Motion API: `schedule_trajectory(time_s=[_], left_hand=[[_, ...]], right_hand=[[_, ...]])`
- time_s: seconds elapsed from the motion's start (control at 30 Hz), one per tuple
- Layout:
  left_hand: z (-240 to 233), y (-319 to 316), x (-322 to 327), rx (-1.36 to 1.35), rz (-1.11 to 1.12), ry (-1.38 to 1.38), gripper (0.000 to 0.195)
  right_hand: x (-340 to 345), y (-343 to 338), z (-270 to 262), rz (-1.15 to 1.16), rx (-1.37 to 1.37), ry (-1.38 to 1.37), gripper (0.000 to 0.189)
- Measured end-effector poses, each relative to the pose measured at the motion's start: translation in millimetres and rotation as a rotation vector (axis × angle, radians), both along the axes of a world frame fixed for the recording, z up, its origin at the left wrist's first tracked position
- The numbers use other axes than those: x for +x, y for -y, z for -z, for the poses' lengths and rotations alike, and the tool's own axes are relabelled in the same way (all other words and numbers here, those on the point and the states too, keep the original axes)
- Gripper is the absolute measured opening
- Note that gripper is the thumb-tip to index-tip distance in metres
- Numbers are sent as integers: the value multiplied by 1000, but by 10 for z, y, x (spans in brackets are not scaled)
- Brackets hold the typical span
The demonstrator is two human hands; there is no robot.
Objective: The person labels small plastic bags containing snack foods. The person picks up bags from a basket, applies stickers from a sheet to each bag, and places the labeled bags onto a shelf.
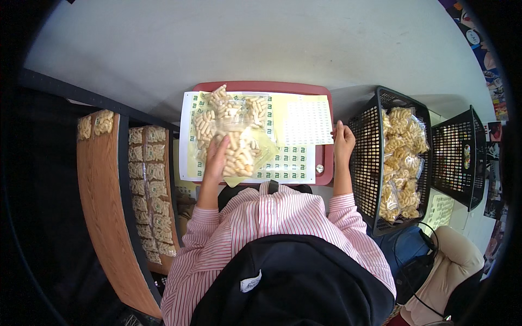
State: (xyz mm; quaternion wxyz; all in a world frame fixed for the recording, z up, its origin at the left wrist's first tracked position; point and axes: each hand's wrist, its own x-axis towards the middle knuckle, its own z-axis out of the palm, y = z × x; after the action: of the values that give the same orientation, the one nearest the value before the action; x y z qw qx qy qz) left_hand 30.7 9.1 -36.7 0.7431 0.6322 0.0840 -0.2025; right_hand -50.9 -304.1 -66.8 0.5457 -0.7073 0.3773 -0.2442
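Note:
Before me lies a red tray (261,86) covered with printed sheets. Several clear plastic bags of pale, finger-shaped snacks (257,110) are piled on its left part. My left hand (217,157) rests against the left side of the nearest bag (238,157); its grip is partly hidden. Yellow backing sheets lie under and beside that bag. At the tray's right edge, my right hand (343,136) has its thumb and fingers at the edge of a white label sheet (308,122); whether it pinches the sheet is unclear. A small round object (319,168) sits at the tray's lower right corner.
To the right stands a black plastic basket (363,163) of bagged snacks, with another black basket (452,155) beyond it. Wooden shelves (102,175) at the left hold rows of labelled bags (155,171). A person's beige-clothed limb (452,261) shows at the lower right.

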Motion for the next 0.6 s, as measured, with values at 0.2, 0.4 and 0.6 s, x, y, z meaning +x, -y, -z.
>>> schedule_trajectory(time_s=[0.2, 0.4, 0.6], left_hand=[[292, -345, -78, -106, -107, -150, 62], [204, -195, -169, -41, -113, -199, 58], [187, -191, -210, -68, -31, -139, 47]], right_hand=[[-47, -52, 647, -162, -495, -195, 33], [420, -567, 952, -335, -542, -87, 28], [678, -865, 1067, -265, -509, -139, 37]])
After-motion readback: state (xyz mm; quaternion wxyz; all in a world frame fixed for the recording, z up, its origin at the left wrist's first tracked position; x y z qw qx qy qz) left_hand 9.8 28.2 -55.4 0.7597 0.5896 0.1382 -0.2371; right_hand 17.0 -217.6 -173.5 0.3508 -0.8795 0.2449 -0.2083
